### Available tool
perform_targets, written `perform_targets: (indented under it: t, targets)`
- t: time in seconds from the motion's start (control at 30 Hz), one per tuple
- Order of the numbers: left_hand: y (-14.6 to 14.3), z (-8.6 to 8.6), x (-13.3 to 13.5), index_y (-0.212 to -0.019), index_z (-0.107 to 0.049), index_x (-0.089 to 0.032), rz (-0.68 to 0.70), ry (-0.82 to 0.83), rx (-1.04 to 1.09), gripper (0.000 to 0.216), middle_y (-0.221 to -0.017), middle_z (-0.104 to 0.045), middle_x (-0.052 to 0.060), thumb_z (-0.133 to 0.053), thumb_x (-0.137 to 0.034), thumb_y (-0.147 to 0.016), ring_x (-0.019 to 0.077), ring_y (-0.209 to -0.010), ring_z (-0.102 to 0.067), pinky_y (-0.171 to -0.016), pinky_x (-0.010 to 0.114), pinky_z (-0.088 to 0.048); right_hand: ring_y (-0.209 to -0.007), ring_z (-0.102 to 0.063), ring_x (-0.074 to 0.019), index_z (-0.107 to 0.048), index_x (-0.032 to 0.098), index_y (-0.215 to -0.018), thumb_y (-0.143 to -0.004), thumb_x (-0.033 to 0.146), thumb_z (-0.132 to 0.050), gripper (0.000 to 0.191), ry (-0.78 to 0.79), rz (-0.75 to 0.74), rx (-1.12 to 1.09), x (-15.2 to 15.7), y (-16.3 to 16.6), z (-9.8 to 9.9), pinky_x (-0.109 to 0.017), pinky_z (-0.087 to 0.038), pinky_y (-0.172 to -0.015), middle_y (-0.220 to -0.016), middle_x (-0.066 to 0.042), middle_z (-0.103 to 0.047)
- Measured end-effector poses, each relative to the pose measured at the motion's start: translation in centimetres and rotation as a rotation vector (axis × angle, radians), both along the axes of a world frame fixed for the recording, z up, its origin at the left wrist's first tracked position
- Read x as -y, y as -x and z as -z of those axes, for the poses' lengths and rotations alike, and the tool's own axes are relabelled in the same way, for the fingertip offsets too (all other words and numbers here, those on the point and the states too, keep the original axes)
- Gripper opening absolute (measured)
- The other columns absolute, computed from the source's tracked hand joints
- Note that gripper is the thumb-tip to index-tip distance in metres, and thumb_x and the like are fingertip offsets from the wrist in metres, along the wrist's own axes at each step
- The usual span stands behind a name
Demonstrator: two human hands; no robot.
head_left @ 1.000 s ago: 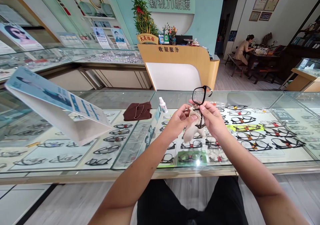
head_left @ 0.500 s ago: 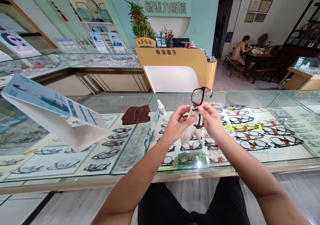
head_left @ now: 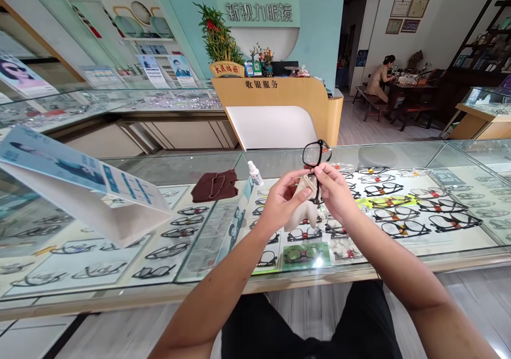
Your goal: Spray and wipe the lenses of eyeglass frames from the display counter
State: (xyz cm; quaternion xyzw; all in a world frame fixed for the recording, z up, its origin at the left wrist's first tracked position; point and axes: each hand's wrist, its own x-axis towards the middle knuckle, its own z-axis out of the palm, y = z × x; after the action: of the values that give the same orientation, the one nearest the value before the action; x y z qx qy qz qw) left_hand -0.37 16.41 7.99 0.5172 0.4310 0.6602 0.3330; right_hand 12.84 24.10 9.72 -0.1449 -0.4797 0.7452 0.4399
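Observation:
A pair of black-rimmed eyeglasses is held up over the glass counter, one lens raised and the other lower down. My right hand pinches the frame near its middle. Folded in my left hand is a beige cloth, pressed around the lower lens, which it mostly covers. The cloth's loose end hangs below my fingers. On the counter to the left stand a small white spray bottle and a dark brown pouch with a cord.
The glass display counter holds many eyeglass frames under its top. A folded card stand stands on it at left. Beyond are a wooden cashier desk and a seated person at a dark table.
The view has shifted slightly. The eyeglasses have turned a little in my hands, and the folded temple now shows closer behind the raised lens. Both hands keep their hold.

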Motion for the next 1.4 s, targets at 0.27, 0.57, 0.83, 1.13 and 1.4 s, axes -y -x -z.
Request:
perform_targets:
  t: [0.27, 0.57, 0.83, 1.13, 1.4]
  targets:
    - [0.8, -0.8, 0.3, -0.099, -0.067, -0.018, 0.203, 0.347, 0.228, 0.063, -0.079, -0.067, -0.002, -0.101, -0.054, -0.061, 0.0115, -0.068, -0.058, -0.064, 0.024, -0.046, -0.093, -0.068, -0.0192, -0.065, 0.026, -0.076, -0.070, 0.062, -0.094, 0.046, -0.071, -0.077, 0.044, 0.1, -0.1, -0.2, -0.031, -0.053, -0.089, -0.090, 0.000, -0.075]
    - [1.4, -1.1, 0.8, -0.086, -0.073, -0.016, 0.275, 0.366, 0.104, 0.049, -0.076, -0.064, 0.001, -0.095, -0.058, -0.071, 0.0130, -0.067, -0.057, -0.061, 0.026, -0.049, -0.072, -0.061, -0.0123, -0.065, 0.023, -0.078, -0.073, 0.062, -0.092, 0.047, -0.093, -0.121, 0.086, -0.3, -0.3, -0.1, -0.024, -0.048, -0.065, -0.088, 0.000, -0.077]
    - [1.8, -0.6, 0.6, -0.093, -0.075, -0.016, 0.317, 0.350, 0.043, 0.054, -0.084, -0.075, 0.008, -0.089, -0.065, -0.076, 0.0177, -0.069, -0.066, -0.064, 0.028, -0.053, -0.047, -0.034, -0.0042, -0.059, 0.022, -0.075, -0.067, 0.063, -0.094, 0.055, -0.035, -0.169, 0.099, -0.2, -0.4, -0.5, -0.022, -0.021, -0.040, -0.090, 0.001, -0.076]
    - [0.5, -0.3, 0.3, -0.093, -0.074, -0.015, 0.161, 0.257, 0.018, 0.060, -0.079, -0.075, 0.005, -0.097, -0.063, -0.066, 0.0152, -0.068, -0.064, -0.063, 0.026, -0.048, -0.050, -0.041, -0.0052, -0.062, 0.023, -0.078, -0.068, 0.064, -0.093, 0.053, -0.036, -0.146, 0.101, -0.2, -0.2, -0.2, -0.021, -0.030, -0.040, -0.090, 0.000, -0.077]
    - [-1.1, -0.3, 0.3, -0.078, -0.063, -0.018, -0.013, 0.132, 0.079, 0.062, -0.059, -0.062, -0.002, -0.086, -0.075, -0.073, 0.0126, -0.057, -0.058, -0.057, 0.026, -0.045, -0.056, -0.047, -0.0078, -0.060, 0.024, -0.076, -0.070, 0.066, -0.092, 0.053, -0.049, -0.126, 0.074, 1.0, 0.4, 0.0, -0.021, -0.037, -0.043, -0.090, 0.001, -0.073]
